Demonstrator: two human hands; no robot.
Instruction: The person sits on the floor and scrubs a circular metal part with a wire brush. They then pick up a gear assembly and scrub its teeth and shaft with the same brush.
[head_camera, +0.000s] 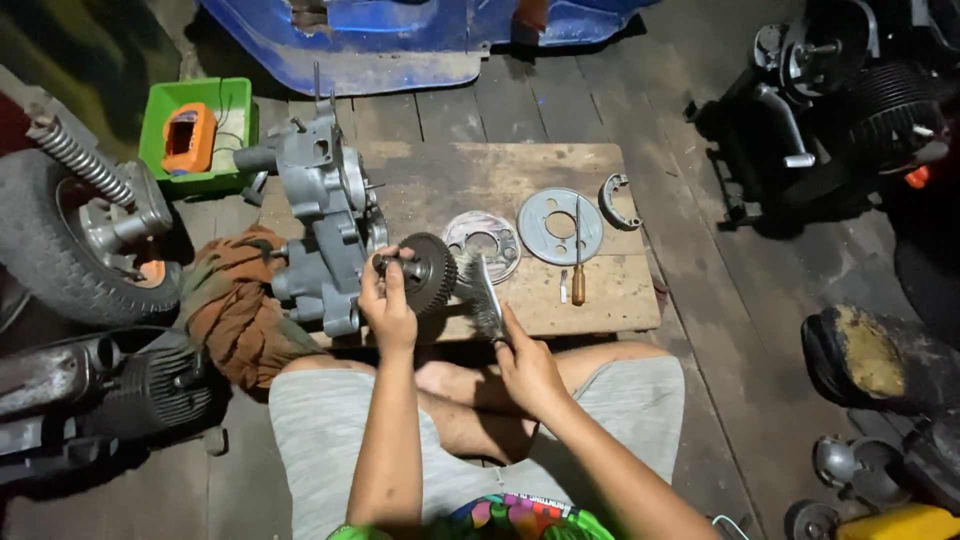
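Two hands work at the centre of the frame, and part of the gear cluster (425, 272) is hidden behind the left hand (388, 303), whose fingers grasp its shaft. The gear is dark, round and toothed, just beside the grey engine case (325, 215). The right hand (527, 365) is closed on a wire brush (483, 292) touching the teeth

both forearms reach forward and up from the lower edge of the view, bare, elbows bent over the crossed legs. the left hand (388, 300) is raised with its fingers curled shut around what it holds, knuckles toward the camera. the right hand (528, 368) sits lower and nearer the body, fist closed, wrist angled inward toward the left hand
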